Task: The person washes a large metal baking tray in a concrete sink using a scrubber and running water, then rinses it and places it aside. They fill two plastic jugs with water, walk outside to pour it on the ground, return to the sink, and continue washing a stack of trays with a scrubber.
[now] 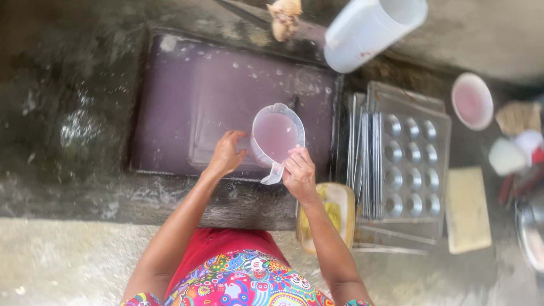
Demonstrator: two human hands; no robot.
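Both forearms reach forward, slightly bent at the elbows: left hand (225, 154) cups the side of a clear plastic measuring jug of pinkish liquid (276, 137), fingers curled against its wall, while right hand (300, 174) closes around the jug's handle at the near rim. Jug sits over a wide purple-stained flat tray (187, 102) on the wet concrete ledge, just left of a stack of metal cupped moulds (409, 158). Whole frame blurred; right fingertips hidden behind the handle, white bucket (368, 28) cut off at top.
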